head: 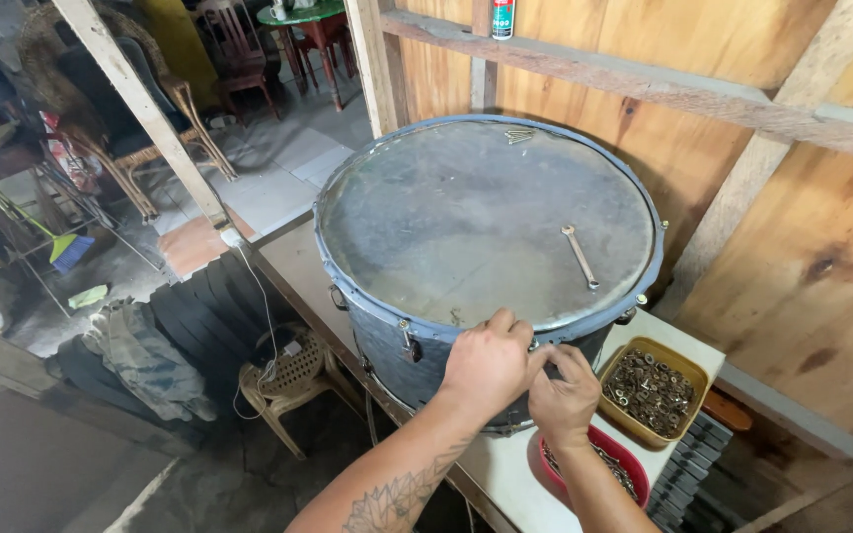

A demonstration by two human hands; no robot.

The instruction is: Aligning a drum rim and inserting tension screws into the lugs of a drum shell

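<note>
While the big blue-rimmed drum (486, 227) stands on the white bench (505, 474), the left hand (486, 363) curls over its near rim and the right hand (565, 395) pinches a fitting there; what exactly it grips I cannot tell. A wrench (581, 256) lies on the drumhead; a tan tray of nuts (654, 392) sits right.

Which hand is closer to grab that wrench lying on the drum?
Probably the right hand: it sits at the rim nearer the wrench on the drum. The left hand is further left.
</note>
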